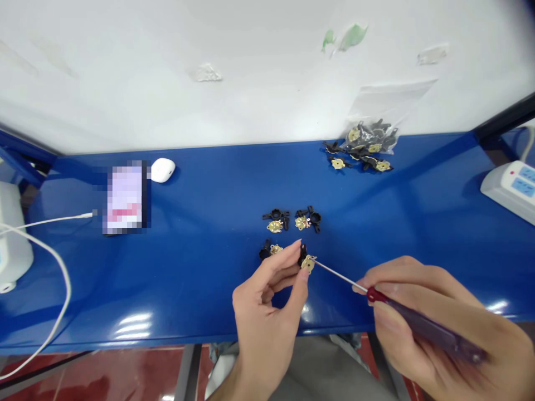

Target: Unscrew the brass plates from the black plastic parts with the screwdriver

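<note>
Grip narrow, the left hand [267,317] pinches a small brass-and-black part [307,263] steady while the right hand [430,328] closes around a slim screwdriver [338,275], its steel tip touching the brass.

No words or numbers can be read; the phone [124,199] screen is pixelated
</note>
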